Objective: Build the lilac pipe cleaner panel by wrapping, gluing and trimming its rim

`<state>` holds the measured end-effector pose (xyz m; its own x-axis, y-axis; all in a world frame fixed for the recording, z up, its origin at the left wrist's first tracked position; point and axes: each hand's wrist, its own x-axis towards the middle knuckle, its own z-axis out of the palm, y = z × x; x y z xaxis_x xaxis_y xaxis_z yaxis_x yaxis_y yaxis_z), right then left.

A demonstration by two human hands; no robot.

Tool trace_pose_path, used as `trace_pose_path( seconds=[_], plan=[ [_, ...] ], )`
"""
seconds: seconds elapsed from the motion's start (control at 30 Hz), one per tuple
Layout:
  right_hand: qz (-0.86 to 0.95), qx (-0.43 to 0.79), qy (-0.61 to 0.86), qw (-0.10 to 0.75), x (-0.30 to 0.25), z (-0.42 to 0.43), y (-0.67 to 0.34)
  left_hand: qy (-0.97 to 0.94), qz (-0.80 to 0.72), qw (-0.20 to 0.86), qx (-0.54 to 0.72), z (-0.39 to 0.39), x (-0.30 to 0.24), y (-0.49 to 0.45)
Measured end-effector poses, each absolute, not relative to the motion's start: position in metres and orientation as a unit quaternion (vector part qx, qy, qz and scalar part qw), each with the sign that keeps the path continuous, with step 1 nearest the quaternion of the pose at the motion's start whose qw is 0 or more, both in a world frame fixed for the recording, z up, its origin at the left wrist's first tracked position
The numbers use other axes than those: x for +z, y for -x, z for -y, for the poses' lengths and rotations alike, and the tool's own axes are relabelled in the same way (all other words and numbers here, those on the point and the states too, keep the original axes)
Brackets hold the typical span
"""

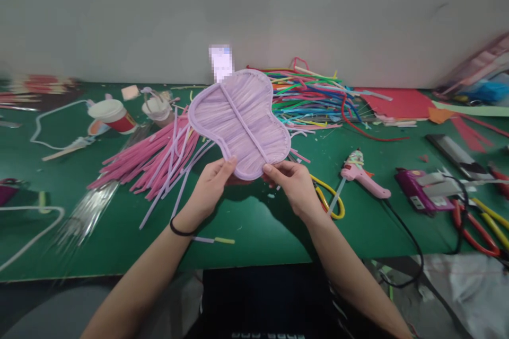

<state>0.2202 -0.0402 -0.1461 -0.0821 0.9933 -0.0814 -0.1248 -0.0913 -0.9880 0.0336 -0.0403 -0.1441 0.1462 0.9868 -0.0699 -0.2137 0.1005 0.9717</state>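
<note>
A pale purple pipe-cleaner panel (254,116), shaped like a butterfly wing, is held up over the table in both hands. Thicker purple stems run round its rim, and one straight stem crosses its face diagonally. My left hand (214,183) pinches the lower left edge, thumb in front and fingers behind. At the lower right edge, my right hand (290,180) grips the panel the same way. Pink pipe cleaners (147,156) lie fanned out to the left of the panel, with some purple ones across them. Yellow-handled scissors (334,198) rest just beyond my right wrist.
On the green table (254,238), a pink glue gun (366,180) with a black cord lies to the right. Further right are a purple box (421,190) and red-handled pliers (475,230). Multicoloured pipe cleaners (314,98) are heaped behind. A paper cup (112,115) stands left.
</note>
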Motion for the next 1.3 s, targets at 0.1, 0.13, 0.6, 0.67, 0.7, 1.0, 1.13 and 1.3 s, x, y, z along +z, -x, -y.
trace_pose_path(
  seconds=[0.1, 0.13, 0.6, 0.67, 0.7, 1.0, 1.13, 1.3],
  plan=[
    [0.452, 0.591, 0.471, 0.474, -0.151, 0.037, -0.217, -0.489, -0.448, 0.576, 0.479, 0.038, -0.148, -0.03],
    [0.446, 0.6, 0.468, 0.472, -0.153, 0.036, -0.216, -0.499, -0.452, 0.569, 0.472, 0.037, -0.149, -0.028],
    [0.42, 0.622, 0.435, 0.498, -0.161, 0.042, -0.198, -0.425, -0.463, 0.547, 0.553, 0.024, -0.148, -0.022],
    [0.432, 0.618, 0.449, 0.479, -0.166, 0.043, -0.197, -0.413, -0.47, 0.532, 0.57, 0.021, -0.153, -0.021],
    [0.437, 0.618, 0.453, 0.471, -0.168, 0.044, -0.197, -0.409, -0.473, 0.527, 0.576, 0.02, -0.156, -0.02],
    [0.308, 0.645, 0.385, 0.584, -0.164, 0.04, -0.202, -0.454, -0.471, 0.539, 0.531, 0.022, -0.156, -0.022],
    [0.299, 0.643, 0.393, 0.585, -0.166, 0.042, -0.203, -0.447, -0.481, 0.522, 0.545, 0.019, -0.16, -0.024],
    [0.346, 0.656, 0.394, 0.543, -0.171, 0.045, -0.2, -0.425, -0.482, 0.528, 0.555, 0.019, -0.161, -0.022]
  ],
)
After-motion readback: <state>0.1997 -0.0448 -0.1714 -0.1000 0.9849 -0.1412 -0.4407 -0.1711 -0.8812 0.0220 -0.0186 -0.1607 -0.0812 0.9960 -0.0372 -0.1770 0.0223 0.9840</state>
